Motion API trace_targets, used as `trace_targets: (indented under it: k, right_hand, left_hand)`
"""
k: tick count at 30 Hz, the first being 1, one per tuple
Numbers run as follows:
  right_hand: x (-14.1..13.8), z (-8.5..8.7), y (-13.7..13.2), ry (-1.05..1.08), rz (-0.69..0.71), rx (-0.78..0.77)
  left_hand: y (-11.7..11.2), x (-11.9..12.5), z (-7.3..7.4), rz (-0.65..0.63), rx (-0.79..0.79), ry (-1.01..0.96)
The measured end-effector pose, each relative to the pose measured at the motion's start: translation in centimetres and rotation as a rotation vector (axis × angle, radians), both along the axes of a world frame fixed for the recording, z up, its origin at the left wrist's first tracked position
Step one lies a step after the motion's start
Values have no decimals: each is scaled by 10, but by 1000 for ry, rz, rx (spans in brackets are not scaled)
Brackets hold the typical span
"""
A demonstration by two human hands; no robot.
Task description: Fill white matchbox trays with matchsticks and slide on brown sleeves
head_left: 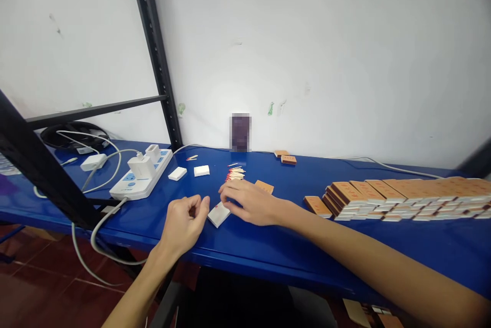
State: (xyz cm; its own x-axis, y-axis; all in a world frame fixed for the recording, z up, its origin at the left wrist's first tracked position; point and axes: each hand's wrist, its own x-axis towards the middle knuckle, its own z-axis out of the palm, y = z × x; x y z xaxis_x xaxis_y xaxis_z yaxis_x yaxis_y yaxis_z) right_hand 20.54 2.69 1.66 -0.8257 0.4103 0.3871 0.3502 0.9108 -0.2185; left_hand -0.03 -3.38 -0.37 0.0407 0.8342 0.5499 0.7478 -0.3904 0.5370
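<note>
1. On my feed, the left hand (186,225) sits low in the centre of the frame, knuckles up and fingers curled inward. Its fingertips reach the left end of a small white tray (218,214).
2. I cannot tell whether that hand actually pinches the tray or only touches it, because the curled fingers hide the contact.
3. The right hand (251,202) lies just right of centre, palm down and fingers stretched out flat. Its fingertips are over the tray's far end, and it is not closed around anything I can see.
4. The white tray rests on the blue table (441,246) between the two hands, near the front edge and turned at a slant. I can make out some red specks inside it.
5. Just above the right hand in the frame lies a loose pile of matches (236,173) with red heads. An orange sleeve (264,186) lies flat just right of the pile.
6. Two more white trays (190,172) sit left of the matches, near the white power strip (141,174) with its plugs and grey cables.
7. At the right of the frame, a long row of orange matchboxes (406,197) lies overlapped like fallen tiles, well apart from the hands.
8. Two single boxes (286,157) lie at the back against the white wall.
9. A black shelf post (153,51) rises at the upper left of the frame.
</note>
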Motion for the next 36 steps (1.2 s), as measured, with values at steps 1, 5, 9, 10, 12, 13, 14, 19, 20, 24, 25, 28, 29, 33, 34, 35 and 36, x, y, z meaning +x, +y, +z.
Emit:
trace_targets:
  k: [1, 5, 9, 10, 12, 13, 14, 19, 20, 24, 25, 28, 29, 33, 34, 35, 36]
  right_hand:
    - [1, -2, -1, -1, 1, -4]
    - [5, -15, 7, 90, -176, -5]
    - [6, -23, 16, 29, -268, 31]
    - [6, -24, 17, 3, -269, 31]
    - [5, -25, 19, -29, -273, 24]
    - [4, -25, 20, -38, -278, 21]
    - [3, -26, 20, -47, -283, 21]
    - [1, -22, 16, -82, -311, 46]
    - [2, -20, 14, -77, -321, 47]
    - [8, -9, 0, 10, -321, -15]
    - [9, -6, -4, 29, -285, -37]
    - [8, -3, -13, 47, -136, -85]
    - [7, -4, -15, 40, -100, -97]
    - [2, -14, -14, 78, -129, -137]
    - [2, -17, -12, 122, -165, -139]
    - [2, -20, -9, 168, -201, -136]
    - [3, -22, -6, 202, -233, -126]
  left_hand:
    - [-1, 0, 1, 8, -31, 10]
    - [-5, 2, 2, 2, -90, 220]
    - [-5, 5, -1, -49, -119, 375]
    - [-5, 5, -2, -72, -133, 380]
    - [-4, 4, -2, -149, -162, 372]
    - [-4, 4, -1, -197, -174, 365]
    - [-4, 3, 0, -242, -182, 355]
    - [-4, -1, 2, -327, -226, 289]
    - [-4, -2, 1, -318, -234, 278]
    - [-1, -5, -5, -281, -222, 265]
    - [-1, -5, -6, -268, -213, 260]
    - [0, -7, -10, -231, -209, 214]
    - [-1, -7, -10, -229, -215, 196]
    - [-3, -6, -8, -245, -225, 185]
    - [-3, -6, -7, -243, -225, 194]
    - [-3, -5, -6, -244, -227, 205]
    - [-3, -5, -5, -246, -231, 216]
